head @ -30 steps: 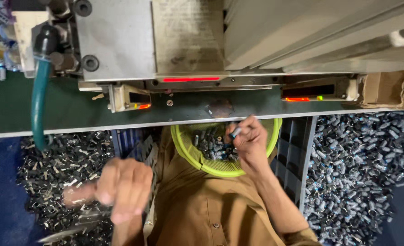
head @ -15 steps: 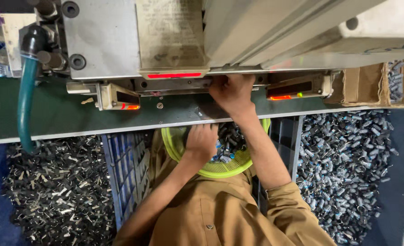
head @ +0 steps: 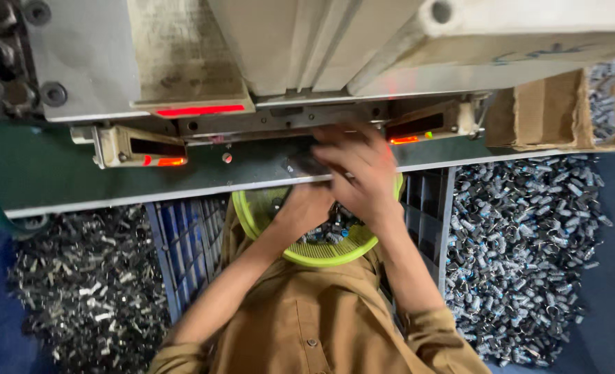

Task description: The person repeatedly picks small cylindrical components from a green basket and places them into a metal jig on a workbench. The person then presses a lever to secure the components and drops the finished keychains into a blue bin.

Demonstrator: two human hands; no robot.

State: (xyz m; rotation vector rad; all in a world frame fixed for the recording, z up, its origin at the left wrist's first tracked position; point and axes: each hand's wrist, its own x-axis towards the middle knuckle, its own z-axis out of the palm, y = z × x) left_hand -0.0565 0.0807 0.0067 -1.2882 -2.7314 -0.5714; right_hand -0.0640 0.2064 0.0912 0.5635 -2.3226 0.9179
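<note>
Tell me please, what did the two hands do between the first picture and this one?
The left hand came in from over the loose metal parts on the left to the yellow-green basket on the lap. The right hand rose from the basket to the green machine ledge, under the press. Whether either hand holds a part is blurred. The basket, blue crate and part piles stayed put.

Even, fairly bright light falls from above, washing the pale machine housing (head: 335, 41) beyond the hands nearly white. Red indicator lamps (head: 200, 110) glow to the left of the right hand (head: 359, 170), which is smeared by motion blur. The left hand (head: 307, 208) beneath it lies in soft shadow. Corners darken slightly.
</note>
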